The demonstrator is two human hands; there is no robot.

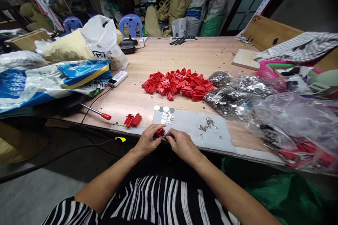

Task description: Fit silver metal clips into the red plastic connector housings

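Note:
My left hand point(148, 140) is closed around a small red plastic housing point(160, 132) at the table's front edge. Close beside it, the fingers of my right hand point(182, 144) are pinched together at the housing's right side; what they hold, if anything, is too small to make out. Just beyond my hands lies a little heap of flat silvery metal pieces point(167, 116) on a grey mat point(188, 123). A second heap of small metal parts point(208, 123) sits further right on the mat. Two red housings point(132, 120) rest to the left of my left hand.
A large pile of red housings point(179, 84) covers the table's middle. Clear bags of metal parts point(229, 98) stand at the right, near a pink basket point(271, 72). At left are a red-tipped lever point(105, 116), a white device point(118, 78) and plastic sacks point(52, 81).

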